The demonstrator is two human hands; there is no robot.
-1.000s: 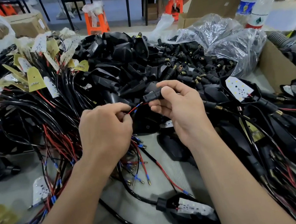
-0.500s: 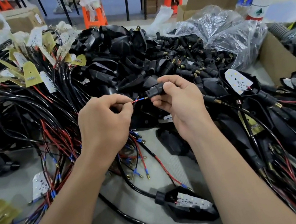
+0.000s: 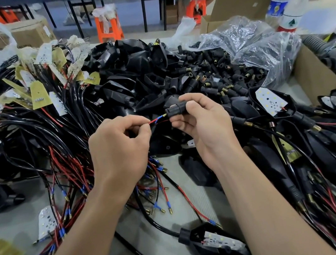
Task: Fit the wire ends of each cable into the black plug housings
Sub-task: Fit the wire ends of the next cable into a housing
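Observation:
My right hand [image 3: 202, 126] grips a small black plug housing [image 3: 176, 110] between thumb and fingers, its opening facing left. My left hand [image 3: 120, 149] pinches a red wire [image 3: 153, 121] with a blue sleeve and brass tip, and that tip sits at the housing's mouth. How far the tip is inside, I cannot tell. A second dark wire runs just below the red one. Behind my hands lies a heap of loose black plug housings [image 3: 216, 76]. Bundled black cables with red wire ends [image 3: 68, 164] spread to the left.
Black lamp shells with white LED boards [image 3: 270, 101] pile up on the right, and one shell on a cable [image 3: 215, 244] lies near me. A clear plastic bag [image 3: 259, 43], a cardboard box [image 3: 316, 74] and two bottles [image 3: 288, 4] stand at the back right. Yellow tagged boards [image 3: 38, 94] lie at the left.
Both hands rose a little and stayed close together. The red wire's tip went from a short gap away to the mouth of the housing.

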